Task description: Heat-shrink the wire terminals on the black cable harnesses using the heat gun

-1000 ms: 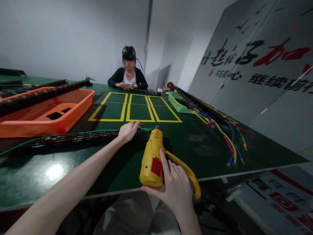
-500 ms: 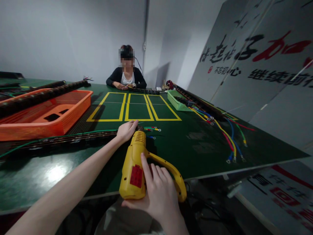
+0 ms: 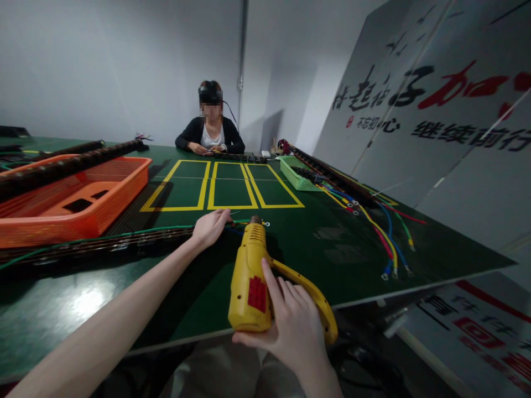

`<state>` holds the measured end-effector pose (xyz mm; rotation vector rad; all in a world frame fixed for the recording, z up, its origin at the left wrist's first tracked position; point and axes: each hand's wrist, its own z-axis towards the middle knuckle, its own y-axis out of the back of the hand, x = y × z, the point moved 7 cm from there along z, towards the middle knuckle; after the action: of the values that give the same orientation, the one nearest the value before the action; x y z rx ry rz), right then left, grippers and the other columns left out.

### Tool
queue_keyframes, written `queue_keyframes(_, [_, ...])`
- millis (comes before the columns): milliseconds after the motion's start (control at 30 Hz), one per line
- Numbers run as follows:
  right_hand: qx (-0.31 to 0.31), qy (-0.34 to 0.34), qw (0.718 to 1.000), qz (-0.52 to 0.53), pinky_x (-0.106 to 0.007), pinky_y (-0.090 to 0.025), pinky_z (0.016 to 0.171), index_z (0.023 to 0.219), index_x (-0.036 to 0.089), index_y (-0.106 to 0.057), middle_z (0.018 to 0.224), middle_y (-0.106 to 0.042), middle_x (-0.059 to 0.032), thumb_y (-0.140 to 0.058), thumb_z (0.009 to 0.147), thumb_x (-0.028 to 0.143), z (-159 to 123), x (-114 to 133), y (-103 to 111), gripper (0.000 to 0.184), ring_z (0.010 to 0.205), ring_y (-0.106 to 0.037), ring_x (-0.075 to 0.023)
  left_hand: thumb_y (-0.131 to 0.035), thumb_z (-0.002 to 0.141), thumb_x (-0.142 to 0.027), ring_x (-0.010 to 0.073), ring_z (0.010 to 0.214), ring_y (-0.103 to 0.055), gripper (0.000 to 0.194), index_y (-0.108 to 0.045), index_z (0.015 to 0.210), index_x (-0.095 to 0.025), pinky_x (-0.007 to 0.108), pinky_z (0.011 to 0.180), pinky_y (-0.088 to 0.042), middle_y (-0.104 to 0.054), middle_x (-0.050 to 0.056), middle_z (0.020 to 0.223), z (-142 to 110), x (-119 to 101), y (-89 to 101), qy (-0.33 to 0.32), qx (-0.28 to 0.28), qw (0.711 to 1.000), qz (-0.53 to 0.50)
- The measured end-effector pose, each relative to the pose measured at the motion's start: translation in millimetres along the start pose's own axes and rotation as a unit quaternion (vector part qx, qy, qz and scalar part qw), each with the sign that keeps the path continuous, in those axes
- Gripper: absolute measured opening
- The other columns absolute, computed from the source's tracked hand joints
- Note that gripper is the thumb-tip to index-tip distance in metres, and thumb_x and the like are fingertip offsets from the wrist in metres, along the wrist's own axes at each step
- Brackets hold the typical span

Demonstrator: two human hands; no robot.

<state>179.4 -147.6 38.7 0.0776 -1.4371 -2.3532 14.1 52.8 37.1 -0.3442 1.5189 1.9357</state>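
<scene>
My right hand [image 3: 296, 318] is wrapped round the handle of a yellow heat gun [image 3: 249, 282] with a red label, its index finger lying along the body. The metal nozzle [image 3: 256, 220] points away from me, over thin wires tipped with ring terminals [image 3: 266, 224]. To its left, my left hand [image 3: 211, 228] is closed on the end of a long dark wiring harness [image 3: 136, 243], from which the wires come out to the right. A green wire runs along the harness. The nozzle hides part of the wires, and my left fingertips are partly out of sight.
An orange basket [image 3: 124, 193] stands at the left with a long dark harness [image 3: 74, 166] across it. Yellow taped frames [image 3: 209, 193] mark the green table. At the right lie a green basket [image 3: 296, 178] and coloured wires [image 3: 390, 243]. Across the table sits a person [image 3: 211, 135].
The heat gun in my right hand has shifted to the right, away from my left hand, and its nozzle now covers more of the wire ends. My left hand keeps its hold on the harness.
</scene>
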Motion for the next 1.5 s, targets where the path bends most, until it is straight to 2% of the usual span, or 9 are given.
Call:
queue_keyframes(167, [-0.022, -0.027, 0.998, -0.050, -0.041, -0.047, 0.075, 0.148, 0.012, -0.015, 0.103, -0.066, -0.0131, -0.044, 0.060, 0.089, -3, -15, 3, 0.121, 0.089, -0.062, -0.0287, -0.015, 0.093, -0.054, 0.0242, 0.094, -0.061, 0.066, -0.072, 0.086, -0.020, 0.028, 0.077, -0.042, -0.068, 0.004, 0.105, 0, 0, 0.5, -0.003, -0.004, 1.000, -0.003])
queue_keyframes(333, [-0.029, -0.032, 0.997, -0.069, -0.042, -0.047, 0.076, 0.149, 0.011, -0.011, 0.105, -0.066, -0.0146, -0.047, 0.061, 0.087, -4, -14, 3, 0.122, 0.090, -0.063, -0.0300, -0.016, 0.092, -0.054, 0.0240, 0.093, -0.062, 0.065, -0.071, 0.086, -0.021, 0.029, 0.077, -0.042, -0.069, 0.004, 0.101, 0, 0, 0.3, -0.001, -0.008, 1.000, 0.004])
queue_keyframes(633, [-0.025, -0.051, 0.998, -0.032, -0.043, -0.046, 0.079, 0.148, 0.014, -0.017, 0.104, -0.064, -0.0131, -0.060, 0.052, 0.084, -2, 9, -4, 0.126, 0.090, -0.061, -0.0302, -0.015, 0.091, -0.054, 0.0237, 0.094, -0.061, 0.065, -0.071, 0.086, -0.021, 0.030, 0.081, -0.043, -0.068, 0.004, 0.100, 0, 0, 0.8, 0.010, -0.008, 1.000, 0.011])
queue_keyframes(867, [-0.003, 0.001, 1.000, 0.004, -0.042, -0.046, 0.076, 0.148, 0.011, -0.017, 0.098, -0.065, -0.0127, -0.059, 0.047, 0.087, 2, 36, -14, 0.133, 0.083, -0.061, -0.0286, -0.018, 0.091, -0.053, 0.0229, 0.097, -0.060, 0.062, -0.070, 0.087, -0.020, 0.030, 0.081, -0.044, -0.064, 0.005, 0.110, 3, 0, -2.5, -0.026, 0.008, 0.999, 0.025])
queue_keyframes(967, [-0.017, -0.007, 1.000, 0.008, -0.043, -0.045, 0.076, 0.148, 0.013, -0.017, 0.096, -0.064, -0.0111, -0.056, 0.047, 0.088, 0, 35, -16, 0.132, 0.083, -0.060, -0.0285, -0.027, 0.091, -0.048, 0.0213, 0.093, -0.060, 0.050, -0.068, 0.085, -0.020, 0.029, 0.077, -0.045, -0.062, 0.007, 0.108, 2, -6, -0.8, -0.074, 0.008, 0.995, 0.065])
queue_keyframes(1067, [-0.029, -0.011, 0.999, 0.007, -0.043, -0.044, 0.075, 0.148, 0.013, -0.017, 0.095, -0.063, -0.0100, -0.055, 0.045, 0.090, -1, 34, -18, 0.134, 0.082, -0.059, -0.0285, -0.030, 0.090, -0.042, 0.0209, 0.086, -0.061, 0.044, -0.068, 0.085, -0.021, 0.028, 0.070, -0.045, -0.062, 0.007, 0.105, 1, -7, 4.3, -0.080, 0.007, 0.986, 0.144])
queue_keyframes(1200, [-0.025, -0.004, 1.000, 0.003, -0.043, -0.044, 0.074, 0.148, 0.012, -0.017, 0.094, -0.064, -0.0104, -0.055, 0.046, 0.090, 0, 36, -18, 0.135, 0.080, -0.059, -0.0281, -0.039, 0.087, -0.042, 0.0224, 0.084, -0.062, 0.035, -0.069, 0.088, -0.023, 0.027, 0.065, -0.044, -0.064, 0.007, 0.103, 4, 0, 12.1, -0.053, 0.008, 0.982, 0.179])
queue_keyframes(1400, [-0.023, -0.004, 1.000, 0.002, -0.043, -0.045, 0.077, 0.148, 0.013, -0.018, 0.094, -0.064, -0.0111, -0.045, 0.053, 0.092, 1, 37, -14, 0.126, 0.081, -0.060, -0.0276, -0.049, 0.078, -0.041, 0.0222, 0.083, -0.063, 0.026, -0.067, 0.088, -0.025, 0.028, 0.067, -0.046, -0.069, 0.003, 0.091, 16, 27, 7.2, -0.016, 0.037, 0.996, 0.078])
queue_keyframes(1500, [-0.011, 0.007, 1.000, -0.007, -0.042, -0.046, 0.077, 0.147, 0.011, -0.021, 0.095, -0.065, -0.0119, -0.044, 0.055, 0.091, 1, 39, -13, 0.124, 0.082, -0.061, -0.0274, -0.051, 0.075, -0.040, 0.0213, 0.083, -0.064, 0.032, -0.065, 0.097, -0.023, 0.028, 0.070, -0.047, -0.069, 0.004, 0.090, 22, 40, 2.0, -0.003, 0.050, 0.998, 0.041])
